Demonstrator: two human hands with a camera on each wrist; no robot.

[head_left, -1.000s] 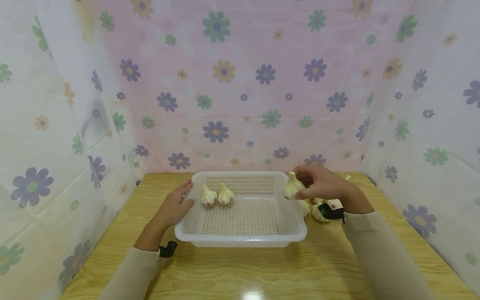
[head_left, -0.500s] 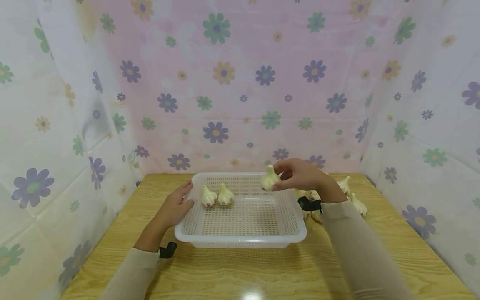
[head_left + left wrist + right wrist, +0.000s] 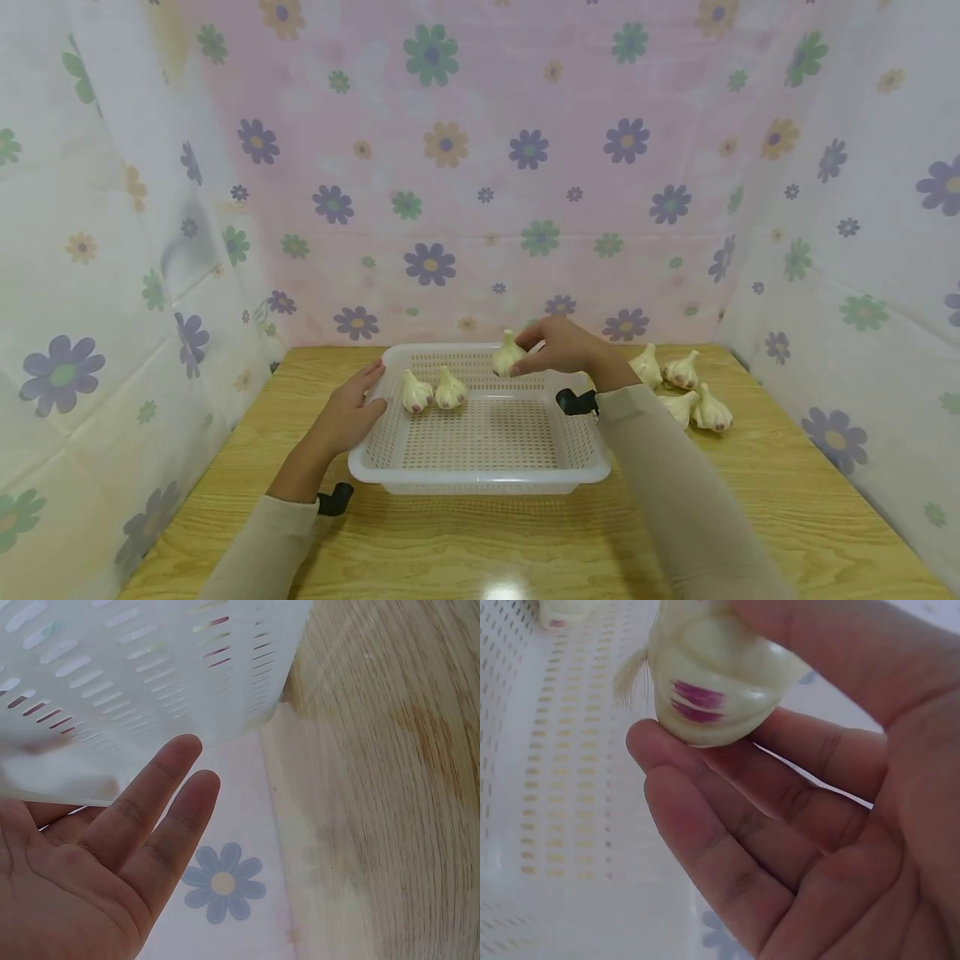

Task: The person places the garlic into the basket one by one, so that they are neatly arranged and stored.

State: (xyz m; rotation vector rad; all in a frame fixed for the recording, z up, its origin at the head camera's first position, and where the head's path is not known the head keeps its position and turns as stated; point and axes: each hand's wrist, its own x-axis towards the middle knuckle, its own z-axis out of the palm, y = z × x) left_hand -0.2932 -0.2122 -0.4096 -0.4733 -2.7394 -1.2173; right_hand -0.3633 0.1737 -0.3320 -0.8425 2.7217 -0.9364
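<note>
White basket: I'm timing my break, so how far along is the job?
Done: two garlic bulbs sit in the white basket. In hand: the right hand holds another bulb near the basket's far side; the left hand touches its rim. Apparently remaining: at least four bulbs on the table; the arm may hide more.

A basket (image 3: pixel 480 477) on a desk (image 3: pixel 450 542) lies beneath the right fingers (image 3: pixel 720 859), two garlic bulbs (image 3: pixel 450 390) inside it to their left, more bulbs (image 3: pixel 711 411) outside to their right.

Pink floral backdrop (image 3: pixel 480 167), white floral side sheets (image 3: pixel 97 292), wood-grain table (image 3: pixel 420 550)
</note>
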